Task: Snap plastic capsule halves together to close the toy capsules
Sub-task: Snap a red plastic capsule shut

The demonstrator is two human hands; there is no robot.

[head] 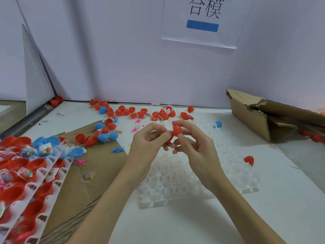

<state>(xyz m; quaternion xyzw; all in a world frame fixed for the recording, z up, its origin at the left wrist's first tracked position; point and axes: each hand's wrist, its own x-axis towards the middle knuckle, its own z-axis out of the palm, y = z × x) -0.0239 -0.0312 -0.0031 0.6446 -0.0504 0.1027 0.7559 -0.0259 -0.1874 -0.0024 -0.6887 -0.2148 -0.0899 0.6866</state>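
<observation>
Both hands meet above the middle of the table. My right hand (191,140) grips a red capsule half (176,129) between thumb and fingers, dome side up. My left hand (149,138) pinches a second red capsule half (169,137), mostly hidden behind the fingers, right against the first. The two halves touch; whether they are snapped shut I cannot tell. Under the hands lies a clear plastic holder tray (193,176) with round sockets.
Loose red and blue capsule halves (133,112) and small toy dinosaurs litter the back of the table. A white tray (44,173) at left holds red and blue halves with bagged toys. Flat brown cardboard (98,166) lies left, a torn carton (263,115) at right.
</observation>
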